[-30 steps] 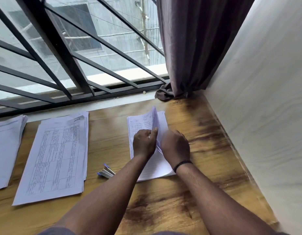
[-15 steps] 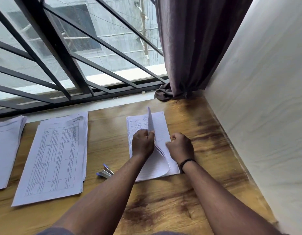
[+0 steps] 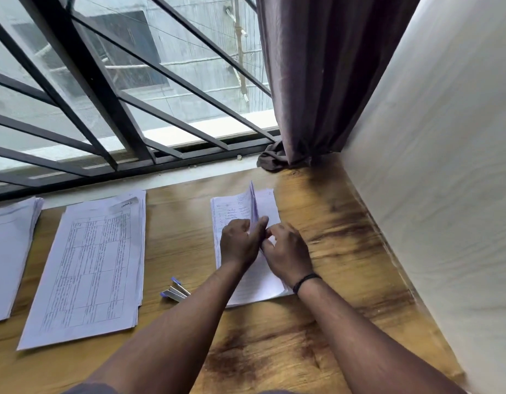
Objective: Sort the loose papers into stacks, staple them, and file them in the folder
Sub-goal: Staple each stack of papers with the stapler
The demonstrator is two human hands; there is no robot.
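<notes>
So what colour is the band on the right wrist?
Black; the thin wristband on the right wrist shows only in the head view.

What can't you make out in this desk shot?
- Handwriting on the right stack, head view: too small.
- Right hand: motion-blurred; its grip is unclear.
- Far-left stack: cut by the left edge.
- Small blue-tipped items: partly behind the left forearm.
- Folder: not visible.

Bare forearms; black wristband (image 3: 306, 280) on right wrist.
</notes>
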